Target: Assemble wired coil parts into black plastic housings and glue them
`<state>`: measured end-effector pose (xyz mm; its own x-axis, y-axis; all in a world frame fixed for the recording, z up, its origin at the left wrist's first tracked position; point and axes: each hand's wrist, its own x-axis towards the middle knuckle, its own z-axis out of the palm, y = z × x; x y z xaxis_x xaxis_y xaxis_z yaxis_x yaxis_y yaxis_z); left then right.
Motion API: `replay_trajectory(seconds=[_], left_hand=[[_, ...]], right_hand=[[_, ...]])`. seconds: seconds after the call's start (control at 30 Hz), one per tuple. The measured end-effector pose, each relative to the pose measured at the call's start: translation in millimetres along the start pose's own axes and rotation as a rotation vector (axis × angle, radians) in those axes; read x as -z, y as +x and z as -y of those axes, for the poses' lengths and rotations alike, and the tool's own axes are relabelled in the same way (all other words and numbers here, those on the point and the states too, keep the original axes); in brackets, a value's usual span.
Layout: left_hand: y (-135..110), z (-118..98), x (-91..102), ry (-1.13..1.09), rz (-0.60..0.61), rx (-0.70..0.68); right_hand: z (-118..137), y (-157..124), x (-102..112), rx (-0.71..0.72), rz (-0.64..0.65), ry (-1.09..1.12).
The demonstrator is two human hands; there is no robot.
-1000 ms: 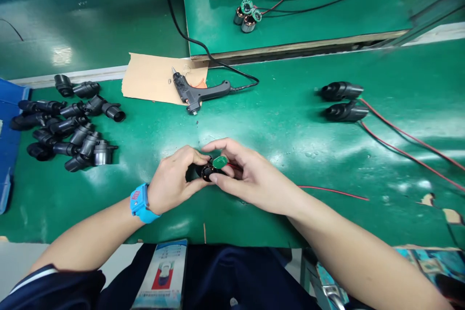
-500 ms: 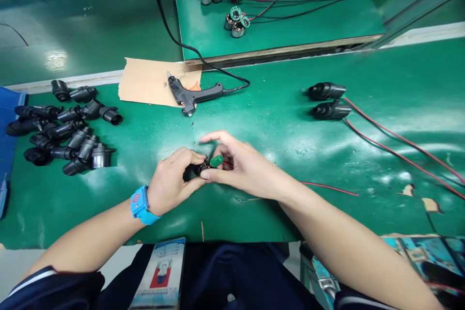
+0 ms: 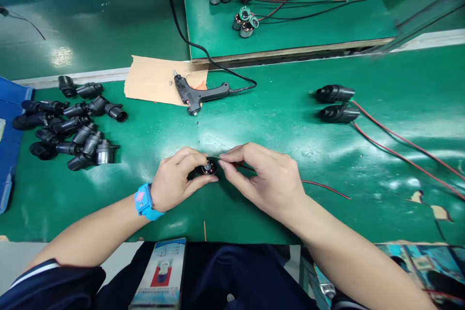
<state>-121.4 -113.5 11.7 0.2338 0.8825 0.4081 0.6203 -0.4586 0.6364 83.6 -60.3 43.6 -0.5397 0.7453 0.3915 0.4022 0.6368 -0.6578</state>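
Observation:
In the middle of the bench, my left hand (image 3: 181, 172), with a blue wristband (image 3: 145, 202), is wrapped round a small motor (image 3: 209, 168). Its round open end, with copper windings and a dark rim, faces up; the rest is hidden in my palm. My right hand (image 3: 265, 179) pinches the edge of a thin round circuit board (image 3: 214, 157) between thumb and forefinger. The board is tilted nearly edge-on, just above the motor's end. From under my right hand a red wire (image 3: 325, 186) trails right across the bench.
A black glue gun (image 3: 199, 93) rests on a cardboard piece (image 3: 145, 80). Several black housings (image 3: 83, 133) lie at left beside a blue bin (image 3: 14, 145). Two wired housings (image 3: 337, 113) lie at right. Motors with green boards (image 3: 247, 24) stand on the raised shelf (image 3: 308, 34).
My right hand has drawn back slightly to the right, its fingers now pinching the board's edge. The board has tipped up, and the motor's copper-wound end now shows. The view has shifted slightly.

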Motion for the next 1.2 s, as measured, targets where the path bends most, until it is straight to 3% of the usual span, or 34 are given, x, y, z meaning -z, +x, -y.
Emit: replay_trajectory(seconds=[0.1,0.3,0.43,0.6,0.83,0.93,1.03,1.13,1.2], left_hand=[[-0.3,1.6,1.2,0.078,0.022,-0.079],[1.7,1.0,4.2,0.162,0.048,-0.12],[-1.2,1.8,0.2,0.105,0.003,-0.076],[-7.3,3.6,-4.8,0.043,-0.068,0.065],[-6.7,4.8,-4.5,0.068,-0.058,-0.005],[-0.9,1.8,-0.9,0.102,0.007,-0.07],[18.6,-2.1,1.2,0.209,0.165,-0.107],[57.1,-7.5,-9.5,0.343,0.377,-0.166],[88.5,-15.9,-28.3,0.447,0.491,-0.227]], right_hand=[[-1.3,-1.5,-2.6,0.074,-0.046,-0.069],[-2.9,-0.6,-1.1,0.058,0.006,-0.027],[-3.3,-2.8,-1.9,0.067,0.029,-0.009],[-0.3,-8.9,-3.0,0.221,0.048,-0.181],[6.9,-11.2,2.6,0.291,0.182,-0.367],[4.8,-11.3,7.4,0.228,0.2,-0.33],[-6.0,-19.2,19.4,0.099,0.198,-0.295],[-27.7,-41.7,39.9,-0.044,0.163,-0.418],[-44.9,-62.7,56.5,-0.129,0.11,-0.606]])
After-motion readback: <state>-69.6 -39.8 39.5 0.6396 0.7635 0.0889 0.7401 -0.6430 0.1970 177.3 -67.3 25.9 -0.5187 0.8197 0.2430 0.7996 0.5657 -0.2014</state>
